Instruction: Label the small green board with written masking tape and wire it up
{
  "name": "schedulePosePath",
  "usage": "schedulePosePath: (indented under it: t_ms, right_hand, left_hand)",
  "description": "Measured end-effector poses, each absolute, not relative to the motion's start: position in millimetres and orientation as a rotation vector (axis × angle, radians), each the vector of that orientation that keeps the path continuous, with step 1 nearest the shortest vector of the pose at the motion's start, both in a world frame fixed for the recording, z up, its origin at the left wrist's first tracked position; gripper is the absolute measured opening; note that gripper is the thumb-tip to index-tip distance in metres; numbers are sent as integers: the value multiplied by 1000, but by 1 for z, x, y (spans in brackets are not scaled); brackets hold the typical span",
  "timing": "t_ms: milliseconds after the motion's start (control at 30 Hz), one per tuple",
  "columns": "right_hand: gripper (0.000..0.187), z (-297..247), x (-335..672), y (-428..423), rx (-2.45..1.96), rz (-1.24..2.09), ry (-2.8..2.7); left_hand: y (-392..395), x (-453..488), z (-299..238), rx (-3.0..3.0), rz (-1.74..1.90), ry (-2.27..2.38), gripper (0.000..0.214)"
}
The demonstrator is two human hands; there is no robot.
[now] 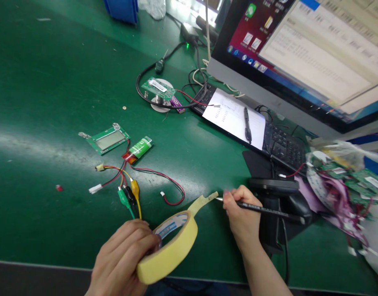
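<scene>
My left hand (124, 255) is closed round the near side of a roll of yellow masking tape (173, 255), thumb and fingers on its rim. A loose end of tape (203, 202) sticks out to the right from the roll. In my right hand (243, 213) is a black pen (269, 211), its tip at the free end of that tape. Beyond my left hand lie green, black and yellow alligator clips (135, 191), with thin wires running to a green battery (139, 149). Beside the battery rests a circuit board with a small display (110, 139).
A monitor (281, 94) stands at the back right, over a keyboard (281, 142) partly covered by paper (232, 117) with another pen (247, 125). A scanner (273, 189) sits near my right hand. Circuit boards and wires (346, 181) pile up at the far right. Another board (160, 88) rests on a round stand.
</scene>
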State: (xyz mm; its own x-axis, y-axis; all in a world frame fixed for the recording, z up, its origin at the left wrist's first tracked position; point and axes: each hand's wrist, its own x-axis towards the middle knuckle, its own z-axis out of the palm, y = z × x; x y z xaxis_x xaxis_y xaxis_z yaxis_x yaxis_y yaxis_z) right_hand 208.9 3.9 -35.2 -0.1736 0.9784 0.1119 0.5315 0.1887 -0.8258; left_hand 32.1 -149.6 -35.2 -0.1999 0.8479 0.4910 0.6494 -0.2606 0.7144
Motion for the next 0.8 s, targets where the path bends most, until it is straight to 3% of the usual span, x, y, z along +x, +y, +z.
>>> schedulePosePath:
  t_ms: [800]
  right_hand:
    - [32,-44,211,3,-1368,724,-1917]
  left_hand:
    - [-148,32,-33,1855,1463,1781,13]
